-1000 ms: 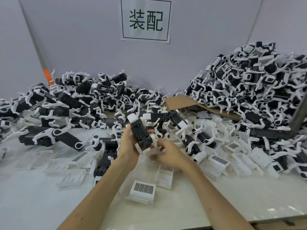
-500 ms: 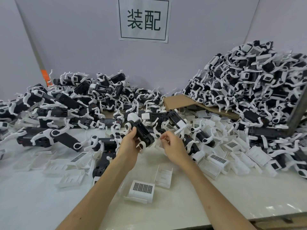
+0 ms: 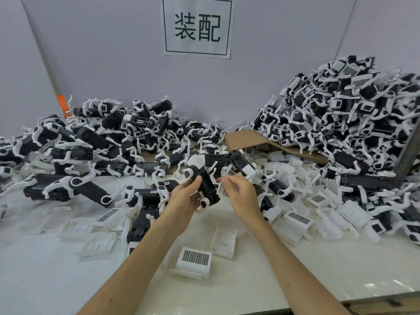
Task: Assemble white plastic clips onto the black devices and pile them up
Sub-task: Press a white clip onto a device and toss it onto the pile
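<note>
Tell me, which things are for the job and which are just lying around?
For the job: left hand gripping a device; right hand pinching a clip; loose clips; device pile.
Lying about: cardboard; sign; orange tag.

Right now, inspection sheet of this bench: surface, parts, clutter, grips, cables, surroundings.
Surface: white table, glare at the front right.
Job's things: black device in hand; white clip close beside it, not yet fitted; left heap and taller right heap of black-and-white devices.
Clutter: loose white clips strewn over the table; cardboard sheet reaching under the right heap.
Grips: left hand grips the black device; right hand pinches the white clip.
Cables: nothing seen.
Surroundings: pale wall panels; printed sign; orange mark at the left seam.
</note>
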Action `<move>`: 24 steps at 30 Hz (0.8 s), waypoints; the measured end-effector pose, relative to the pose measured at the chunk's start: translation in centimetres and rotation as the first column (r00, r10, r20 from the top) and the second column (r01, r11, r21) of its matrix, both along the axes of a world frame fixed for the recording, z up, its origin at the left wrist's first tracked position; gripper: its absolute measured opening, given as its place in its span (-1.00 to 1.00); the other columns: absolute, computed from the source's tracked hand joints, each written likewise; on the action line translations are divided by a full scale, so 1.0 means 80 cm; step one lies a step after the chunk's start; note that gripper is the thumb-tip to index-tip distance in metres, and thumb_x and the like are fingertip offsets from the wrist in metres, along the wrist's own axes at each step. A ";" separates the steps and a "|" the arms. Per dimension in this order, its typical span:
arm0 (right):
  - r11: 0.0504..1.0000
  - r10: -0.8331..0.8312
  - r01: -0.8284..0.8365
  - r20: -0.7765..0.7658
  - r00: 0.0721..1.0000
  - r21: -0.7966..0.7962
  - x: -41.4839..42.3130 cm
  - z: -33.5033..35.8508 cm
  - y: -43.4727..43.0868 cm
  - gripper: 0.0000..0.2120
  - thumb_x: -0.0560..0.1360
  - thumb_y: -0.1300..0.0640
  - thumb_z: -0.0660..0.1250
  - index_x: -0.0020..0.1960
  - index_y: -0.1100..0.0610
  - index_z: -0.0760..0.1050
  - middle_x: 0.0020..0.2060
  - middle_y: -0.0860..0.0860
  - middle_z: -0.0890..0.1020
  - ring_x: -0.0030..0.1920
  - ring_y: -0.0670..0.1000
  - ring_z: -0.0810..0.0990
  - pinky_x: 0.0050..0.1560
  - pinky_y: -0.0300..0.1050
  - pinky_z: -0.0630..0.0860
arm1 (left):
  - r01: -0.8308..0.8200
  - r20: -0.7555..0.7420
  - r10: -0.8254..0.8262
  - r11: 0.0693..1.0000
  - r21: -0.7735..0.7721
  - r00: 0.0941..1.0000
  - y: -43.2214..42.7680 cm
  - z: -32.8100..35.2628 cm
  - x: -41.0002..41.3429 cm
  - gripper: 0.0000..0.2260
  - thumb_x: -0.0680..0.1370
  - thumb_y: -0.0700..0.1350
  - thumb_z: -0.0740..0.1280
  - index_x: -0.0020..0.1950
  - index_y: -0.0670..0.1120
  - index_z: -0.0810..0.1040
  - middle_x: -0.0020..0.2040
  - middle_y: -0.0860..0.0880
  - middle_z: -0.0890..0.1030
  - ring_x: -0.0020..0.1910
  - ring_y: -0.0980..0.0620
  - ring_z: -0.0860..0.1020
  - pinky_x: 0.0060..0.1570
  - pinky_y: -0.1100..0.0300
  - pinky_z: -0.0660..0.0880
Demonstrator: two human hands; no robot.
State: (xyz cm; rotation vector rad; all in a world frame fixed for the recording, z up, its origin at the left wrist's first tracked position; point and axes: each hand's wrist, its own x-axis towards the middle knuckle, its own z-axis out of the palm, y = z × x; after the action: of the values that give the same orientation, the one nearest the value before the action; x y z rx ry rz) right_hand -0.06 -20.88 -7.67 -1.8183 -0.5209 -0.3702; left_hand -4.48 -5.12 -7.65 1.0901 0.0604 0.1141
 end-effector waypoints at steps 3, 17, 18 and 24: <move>1.000 0.010 -0.009 -0.070 0.998 0.014 0.001 0.002 0.000 -0.74 0.68 0.15 0.20 0.16 0.12 0.66 0.08 0.00 0.60 0.07 -0.23 0.56 0.14 -0.31 0.43 | 0.013 -0.002 -0.013 1.000 0.009 1.000 -0.003 -0.001 -0.001 -0.75 0.61 -0.06 0.38 0.24 -0.15 0.60 0.06 -0.08 0.72 -0.07 0.03 0.68 0.04 0.11 0.51; 0.985 0.014 0.020 -0.199 0.980 0.172 0.009 0.002 -0.003 -0.69 0.63 0.27 0.19 0.23 0.10 0.64 0.15 0.05 0.62 0.04 -0.15 0.58 0.10 -0.30 0.48 | 0.001 -0.032 -0.001 1.000 -0.001 0.999 -0.004 0.000 -0.002 -0.77 0.61 -0.07 0.37 0.21 -0.15 0.60 -0.05 -0.04 0.72 -0.12 0.03 0.67 -0.03 0.12 0.51; 0.989 -0.012 0.039 -0.184 0.983 0.145 0.010 0.001 -0.003 -0.71 0.63 0.25 0.22 0.25 0.14 0.63 0.14 0.05 0.63 0.05 -0.13 0.59 0.10 -0.32 0.49 | 0.004 -0.030 -0.004 1.000 -0.008 1.000 -0.004 0.000 -0.002 -0.78 0.61 -0.07 0.37 0.20 -0.15 0.60 -0.04 -0.04 0.72 -0.11 0.02 0.67 0.01 0.09 0.52; 0.975 -0.213 0.209 0.060 0.975 0.074 0.006 -0.001 -0.004 -0.90 0.56 0.26 0.38 0.02 0.16 0.67 -0.22 -0.13 0.65 -0.20 -0.30 0.56 -0.20 -0.45 0.44 | 0.022 -0.016 -0.023 0.999 -0.047 1.000 -0.004 0.002 -0.004 -0.83 0.62 -0.08 0.36 0.12 -0.13 0.64 -0.02 -0.08 0.72 -0.10 0.00 0.70 -0.07 0.11 0.63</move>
State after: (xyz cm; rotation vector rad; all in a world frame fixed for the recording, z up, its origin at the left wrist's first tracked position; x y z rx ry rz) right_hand 0.42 -21.17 -7.74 -1.8051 -0.3573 -0.5889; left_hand -4.79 -5.45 -7.50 1.0452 0.0656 0.0825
